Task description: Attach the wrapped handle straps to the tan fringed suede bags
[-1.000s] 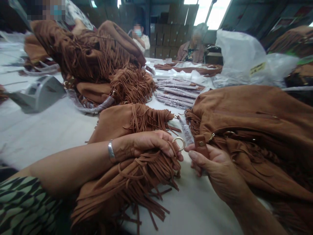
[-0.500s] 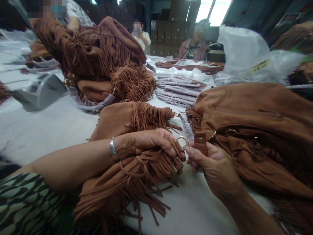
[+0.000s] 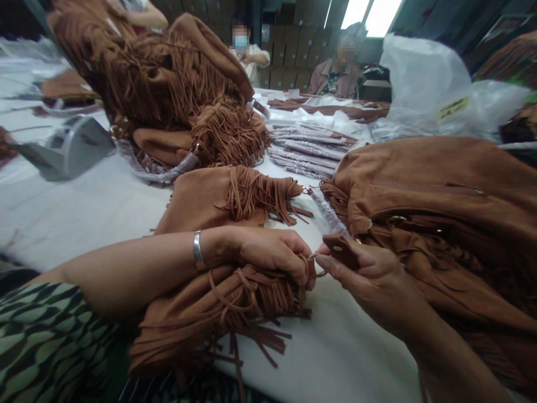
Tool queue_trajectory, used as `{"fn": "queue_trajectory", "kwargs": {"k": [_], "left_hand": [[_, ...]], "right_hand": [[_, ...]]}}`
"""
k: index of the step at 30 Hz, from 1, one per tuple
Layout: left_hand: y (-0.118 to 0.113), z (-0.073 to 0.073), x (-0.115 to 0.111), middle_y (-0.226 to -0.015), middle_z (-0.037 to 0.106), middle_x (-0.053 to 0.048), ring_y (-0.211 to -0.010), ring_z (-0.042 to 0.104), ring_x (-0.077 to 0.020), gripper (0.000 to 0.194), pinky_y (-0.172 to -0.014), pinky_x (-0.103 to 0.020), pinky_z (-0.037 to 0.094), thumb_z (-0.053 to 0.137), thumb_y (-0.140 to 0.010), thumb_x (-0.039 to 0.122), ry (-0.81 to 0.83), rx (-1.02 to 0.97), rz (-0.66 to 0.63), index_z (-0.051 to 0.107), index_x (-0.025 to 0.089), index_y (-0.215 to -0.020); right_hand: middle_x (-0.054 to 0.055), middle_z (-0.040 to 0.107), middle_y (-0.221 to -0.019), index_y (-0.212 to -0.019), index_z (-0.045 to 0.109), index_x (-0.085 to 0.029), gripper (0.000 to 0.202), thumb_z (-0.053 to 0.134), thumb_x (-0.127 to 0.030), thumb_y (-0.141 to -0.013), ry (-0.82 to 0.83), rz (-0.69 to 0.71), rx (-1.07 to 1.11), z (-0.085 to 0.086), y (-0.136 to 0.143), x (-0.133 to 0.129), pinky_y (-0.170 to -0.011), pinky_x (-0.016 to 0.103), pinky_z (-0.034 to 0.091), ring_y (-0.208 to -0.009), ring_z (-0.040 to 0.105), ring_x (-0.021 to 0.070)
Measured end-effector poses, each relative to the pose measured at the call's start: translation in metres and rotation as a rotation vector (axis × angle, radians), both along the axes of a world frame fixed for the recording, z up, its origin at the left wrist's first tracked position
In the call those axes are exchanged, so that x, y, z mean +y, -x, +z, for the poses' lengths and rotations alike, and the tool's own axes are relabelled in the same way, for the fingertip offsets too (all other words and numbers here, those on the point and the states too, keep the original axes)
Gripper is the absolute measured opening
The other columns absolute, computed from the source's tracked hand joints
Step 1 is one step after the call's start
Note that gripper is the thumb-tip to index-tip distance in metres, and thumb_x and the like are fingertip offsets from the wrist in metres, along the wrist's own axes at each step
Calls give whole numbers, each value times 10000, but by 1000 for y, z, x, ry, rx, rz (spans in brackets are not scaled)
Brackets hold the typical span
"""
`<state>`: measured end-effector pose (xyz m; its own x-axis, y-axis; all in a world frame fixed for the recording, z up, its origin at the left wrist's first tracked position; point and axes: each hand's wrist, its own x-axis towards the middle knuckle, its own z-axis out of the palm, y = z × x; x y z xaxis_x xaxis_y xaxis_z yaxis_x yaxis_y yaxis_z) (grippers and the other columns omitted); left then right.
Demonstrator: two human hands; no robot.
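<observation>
A brown fringed bag (image 3: 180,330) lies under my left forearm, with its strips spread over the table. My left hand (image 3: 272,252), a silver bracelet at its wrist, is closed on the bag's small leather loop (image 3: 311,268). A metal ring (image 3: 320,273) passes through this loop, seen nearly edge-on. My right hand (image 3: 373,280) pinches the ring between thumb and finger. It also holds a brown strap end (image 3: 339,249) with a metal stud. A plastic-wrapped strap (image 3: 329,212) runs from near that hand towards the fringed flap (image 3: 264,193) behind my left hand.
A large brown bag (image 3: 419,168) lies at the right. Fringed bags are heaped (image 3: 168,84) at the back left, beside a grey tape dispenser (image 3: 75,148). Wrapped straps (image 3: 308,148) and clear plastic bags (image 3: 428,84) lie farther back. Several people are around the table.
The ring has turned from face-on to nearly edge-on. My right hand has tilted the strap end flatter, and my left hand has rolled over with its back upward.
</observation>
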<state>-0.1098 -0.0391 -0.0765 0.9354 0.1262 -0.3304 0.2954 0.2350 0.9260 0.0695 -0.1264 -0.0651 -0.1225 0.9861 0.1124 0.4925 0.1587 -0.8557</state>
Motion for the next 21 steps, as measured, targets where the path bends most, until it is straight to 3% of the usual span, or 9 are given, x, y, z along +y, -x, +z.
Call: {"fn": "queue_trajectory", "kwargs": {"k": [4,10,13,17,21], "left_hand": [[2,0,0,-708,626,15,-671,566,-108,138,-669,-216,451,647,-630,183,52,2,0,662,148,-763],[2,3,-1,-786,644,-18,-723,573,-99,160,-740,-204,446,683,-725,256,80,-109,159,649,114,-790],[1,6,-1,-778,649,-41,-756,582,-124,275,-792,-239,447,617,-822,381,39,-166,171,659,109,-825],[4,5,3,-774,628,-16,-757,553,-101,168,-750,-196,430,593,-826,274,-99,-198,184,653,119,-803],[-2,-5,-4,-611,510,47,-537,404,-57,135,-510,-162,342,602,-789,260,-323,-53,208,628,130,-766]], "right_hand": [[-3,569,-573,-744,641,-189,182,648,-358,-812,76,19,120,-3,1,-5,-454,231,395,-489,506,122],[-36,531,-573,-791,584,-170,289,708,-429,-761,183,-326,642,-30,29,-5,-413,188,358,-452,447,78],[-39,509,-580,-722,573,-165,319,730,-443,-731,217,-350,767,-32,36,-1,-410,174,348,-468,431,70],[-25,536,-598,-753,606,-165,328,759,-448,-687,312,-247,701,-26,25,6,-433,177,376,-500,448,79],[-11,509,-531,-727,666,-194,340,694,-532,-710,218,-234,313,-19,11,1,-404,227,397,-439,445,101]]}}
